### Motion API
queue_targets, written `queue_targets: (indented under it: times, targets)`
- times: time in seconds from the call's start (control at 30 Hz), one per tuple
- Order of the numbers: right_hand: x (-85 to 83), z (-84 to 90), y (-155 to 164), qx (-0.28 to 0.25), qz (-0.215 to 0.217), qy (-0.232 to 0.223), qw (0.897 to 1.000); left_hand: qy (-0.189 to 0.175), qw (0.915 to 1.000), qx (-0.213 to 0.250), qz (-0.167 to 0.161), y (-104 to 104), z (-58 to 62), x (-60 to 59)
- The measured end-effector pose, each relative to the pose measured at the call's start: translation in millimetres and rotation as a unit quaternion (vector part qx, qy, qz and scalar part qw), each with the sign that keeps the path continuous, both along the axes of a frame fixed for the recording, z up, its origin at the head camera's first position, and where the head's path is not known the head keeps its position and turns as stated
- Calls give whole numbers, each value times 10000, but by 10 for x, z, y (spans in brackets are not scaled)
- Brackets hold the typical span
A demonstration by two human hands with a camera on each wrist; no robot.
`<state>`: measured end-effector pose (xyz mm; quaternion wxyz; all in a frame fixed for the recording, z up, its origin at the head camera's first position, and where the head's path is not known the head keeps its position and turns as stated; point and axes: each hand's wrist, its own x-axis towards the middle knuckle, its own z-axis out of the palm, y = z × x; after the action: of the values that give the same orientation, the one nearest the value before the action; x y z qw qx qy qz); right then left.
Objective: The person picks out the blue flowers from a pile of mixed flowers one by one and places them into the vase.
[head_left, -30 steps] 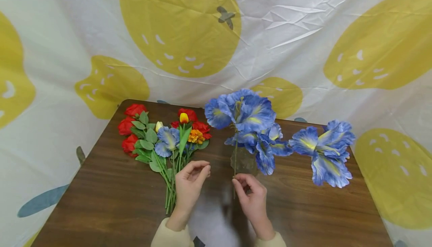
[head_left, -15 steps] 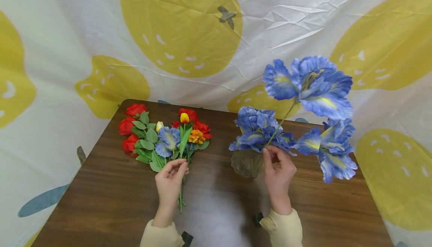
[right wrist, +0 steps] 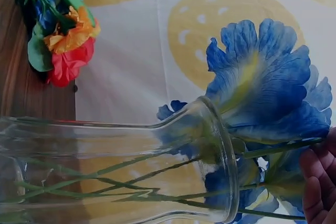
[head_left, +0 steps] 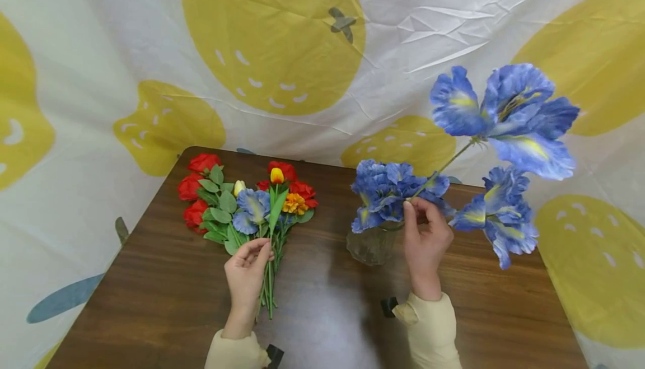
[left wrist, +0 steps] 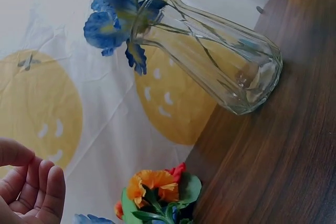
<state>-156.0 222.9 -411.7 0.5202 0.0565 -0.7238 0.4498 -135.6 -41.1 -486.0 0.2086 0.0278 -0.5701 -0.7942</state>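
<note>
A clear glass vase [head_left: 370,246] stands mid-table with blue irises [head_left: 385,190] in it. My right hand [head_left: 415,206] pinches the thin green stem of a tall blue iris [head_left: 509,114] right beside the vase mouth; its bloom leans up and to the right. In the right wrist view my fingers [right wrist: 317,182] hold that stem at the vase neck [right wrist: 220,166], and several stems run down inside the glass. My left hand [head_left: 259,248] hovers with relaxed fingers over the stems of a mixed bunch [head_left: 252,206] lying flat. The left wrist view shows its palm [left wrist: 37,187] with nothing in it.
The brown wooden table [head_left: 166,302] is backed by a white sheet with yellow shapes [head_left: 272,38]. Another blue iris bloom [head_left: 496,212] hangs to the right of the vase. The bunch holds red roses [head_left: 194,187], a yellow tulip [head_left: 275,176] and an orange flower [head_left: 294,204].
My right hand carried the iris from in front of the vase up and to the right, its bloom rising high. My left hand moved left onto the bunch's stems.
</note>
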Motion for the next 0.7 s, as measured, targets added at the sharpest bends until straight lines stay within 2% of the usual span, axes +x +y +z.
queue_targets:
  times: [0.13,0.4,0.5,0.7]
  targets:
    - [-12,-12,17,98,-30,-35,9999,-85,10000,-32,12,-12,-13,-5]
    - [-8,-130,79,643,-207,-383,9970,89,10000,21,-12,-26,-6,-12]
    - [-2,-185,92,915,-403,-507,9937,112,9999,0,-12,-29,-7,-17]
    - [35,-301,92,1541,-885,-855,9804,70,10000,-11,-9,-36,-17,-28]
